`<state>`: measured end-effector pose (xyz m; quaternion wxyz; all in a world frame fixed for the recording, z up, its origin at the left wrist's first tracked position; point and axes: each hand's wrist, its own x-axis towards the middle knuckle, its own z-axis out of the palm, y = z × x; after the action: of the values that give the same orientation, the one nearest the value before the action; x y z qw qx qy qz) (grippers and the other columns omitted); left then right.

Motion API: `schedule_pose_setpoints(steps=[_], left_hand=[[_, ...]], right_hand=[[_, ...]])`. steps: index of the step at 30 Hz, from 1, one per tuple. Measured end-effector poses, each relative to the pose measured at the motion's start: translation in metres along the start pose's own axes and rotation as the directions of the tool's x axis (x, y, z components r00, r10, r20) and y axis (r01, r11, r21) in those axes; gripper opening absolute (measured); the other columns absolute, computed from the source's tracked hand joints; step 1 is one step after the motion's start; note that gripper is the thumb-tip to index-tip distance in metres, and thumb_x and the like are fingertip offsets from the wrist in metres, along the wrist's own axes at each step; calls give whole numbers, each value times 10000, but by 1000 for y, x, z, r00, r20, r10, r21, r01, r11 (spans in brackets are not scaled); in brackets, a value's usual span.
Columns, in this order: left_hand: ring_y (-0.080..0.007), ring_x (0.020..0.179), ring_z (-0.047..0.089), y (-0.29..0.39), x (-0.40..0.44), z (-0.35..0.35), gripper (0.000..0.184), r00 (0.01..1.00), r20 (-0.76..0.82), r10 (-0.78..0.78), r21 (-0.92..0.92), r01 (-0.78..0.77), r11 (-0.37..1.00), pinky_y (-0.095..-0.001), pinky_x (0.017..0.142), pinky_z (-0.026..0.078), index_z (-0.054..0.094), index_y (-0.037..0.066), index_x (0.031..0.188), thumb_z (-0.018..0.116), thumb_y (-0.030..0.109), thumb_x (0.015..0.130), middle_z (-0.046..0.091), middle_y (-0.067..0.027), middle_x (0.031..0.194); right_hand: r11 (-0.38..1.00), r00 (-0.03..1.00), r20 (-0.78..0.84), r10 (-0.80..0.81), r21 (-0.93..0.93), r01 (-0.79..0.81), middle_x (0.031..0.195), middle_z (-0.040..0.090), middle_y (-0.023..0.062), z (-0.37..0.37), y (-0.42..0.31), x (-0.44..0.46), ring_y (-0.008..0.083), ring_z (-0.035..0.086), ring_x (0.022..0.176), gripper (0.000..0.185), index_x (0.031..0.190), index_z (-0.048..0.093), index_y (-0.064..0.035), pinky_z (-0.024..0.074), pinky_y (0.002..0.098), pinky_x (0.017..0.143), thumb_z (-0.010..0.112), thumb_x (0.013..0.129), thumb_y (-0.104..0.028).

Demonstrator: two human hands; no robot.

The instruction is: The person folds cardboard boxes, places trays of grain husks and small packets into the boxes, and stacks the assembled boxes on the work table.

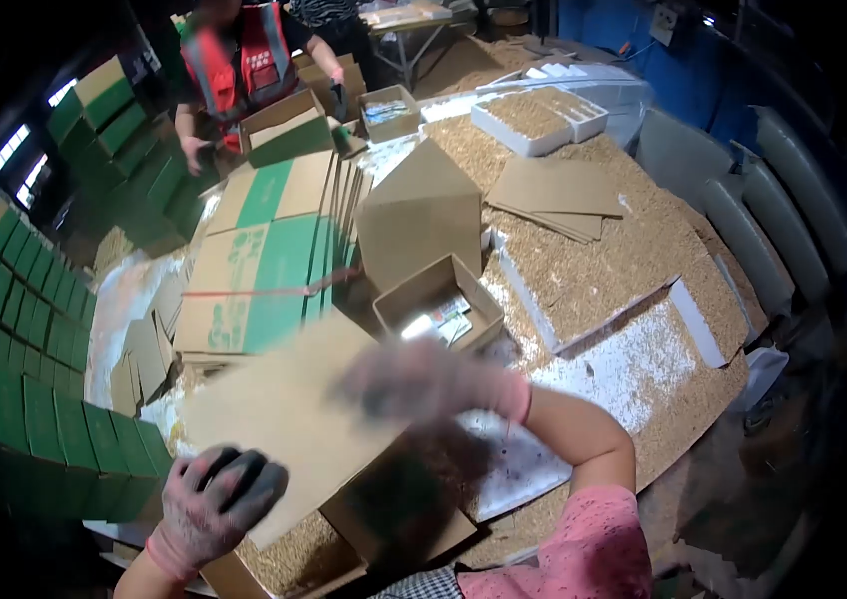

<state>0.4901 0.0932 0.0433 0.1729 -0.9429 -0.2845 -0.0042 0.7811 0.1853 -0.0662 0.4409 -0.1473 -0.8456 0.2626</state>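
A flat cardboard sheet point(279, 424) slants over an open cardboard box filled with tan, grain-like material point(303, 554) at the near edge. My left hand point(219, 499), in a stained pink-and-grey glove, has its fingers curled over the sheet's left edge. Above the sheet's right side is my right hand point(428, 379), gloved as well; motion smears its fingers, so I cannot tell their grip. Just beyond it stands a small open box point(478, 324) with printed packets inside. Part of the near box's flap point(413, 519) is in shadow.
Green-and-tan cartons point(254, 250) lie stacked across the table, with more piled at left point(34, 419). White trays point(528, 125) and loose tan material point(593, 260) cover the right side. Cardboard sheets point(553, 190) lie there. A person in a red vest point(254, 65) stands opposite.
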Motion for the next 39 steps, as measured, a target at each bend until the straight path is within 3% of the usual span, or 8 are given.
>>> schedule_pose_setpoints(steps=[3, 9, 15, 20, 26, 29, 34, 39], left_hand=[[-199, 890, 526, 23, -72, 6, 322, 998, -61, -17, 36, 19, 999, -327, 680, 408, 684, 343, 955, 711, 178, 680, 559, 29, 1005], [-260, 1070, 509, 56, -197, 58, 565, 761, 641, 103, -389, 206, 898, -387, 950, 418, 553, 116, 1264, 647, 148, 708, 530, -81, 1199], [-302, 1123, 554, 32, -139, 24, 531, 761, 640, 108, -719, 542, 435, -389, 986, 432, 478, 162, 1345, 603, 279, 842, 549, -153, 1254], [-414, 1349, 283, 95, -123, 113, 612, 920, 387, -59, -344, 204, 917, -522, 1095, 231, 435, 147, 1383, 418, 533, 908, 346, -191, 1445], [-330, 1253, 445, 47, -179, 47, 484, 711, -43, -702, -294, 662, 689, -383, 1040, 365, 485, 71, 1326, 599, 205, 875, 478, -200, 1328], [-275, 1260, 441, 45, -243, 60, 485, 254, -21, -967, -759, 626, 181, -367, 1055, 355, 408, 26, 1379, 535, 184, 939, 460, -140, 1361], [-230, 1339, 337, 111, -333, 135, 743, 254, 667, -700, -685, -159, -711, -356, 1093, 315, 212, 66, 1484, 595, 353, 915, 295, -62, 1492], [-396, 1293, 393, 122, -243, 151, 1140, 271, 463, -844, -564, 824, -44, -442, 1047, 365, 69, -40, 1466, 698, 561, 729, 240, -263, 1481]], right_hand=[[681, 712, -134, 689, -216, -699, 1173, 629, 141, -37, 74, -26, 253, 619, 1034, 346, 1150, 615, -87, 497, 374, 856, 532, 903, -315], [78, 178, -90, 980, -649, -757, 1175, 626, 174, 10, 176, -63, 300, 590, 1121, 641, 1155, 617, -69, 472, 393, 934, 662, 700, -518], [153, 330, -183, 926, -617, -772, 1172, 646, 91, -20, 137, -50, 259, 599, 1120, 326, 1068, 694, -159, 479, 374, 934, 574, 811, -321], [344, 600, -349, 720, -571, -746, 1009, 677, 131, -21, 93, -43, 297, 635, 969, 242, 1018, 705, -157, 493, 395, 852, 595, 814, -224], [871, 974, -105, -200, -475, 127, 1087, 621, 103, 90, -96, 44, 333, 590, 992, 259, 1008, 671, -147, 471, 448, 896, 657, 749, -159], [944, 644, 759, 96, -274, 182, 1122, 612, 124, 179, -78, 5, 331, 582, 1018, 270, 1031, 656, -150, 421, 446, 980, 610, 833, -327], [956, 993, 120, 14, -292, 22, 1246, 548, 161, 116, -71, 24, 366, 479, 1182, 387, 1163, 596, -77, 373, 469, 1030, 570, 776, -76], [945, 876, 457, 150, -327, 9, 1361, 398, 253, 240, -63, -22, 434, 349, 1291, 512, 1246, 503, -70, 260, 506, 1110, 657, 768, -170]])
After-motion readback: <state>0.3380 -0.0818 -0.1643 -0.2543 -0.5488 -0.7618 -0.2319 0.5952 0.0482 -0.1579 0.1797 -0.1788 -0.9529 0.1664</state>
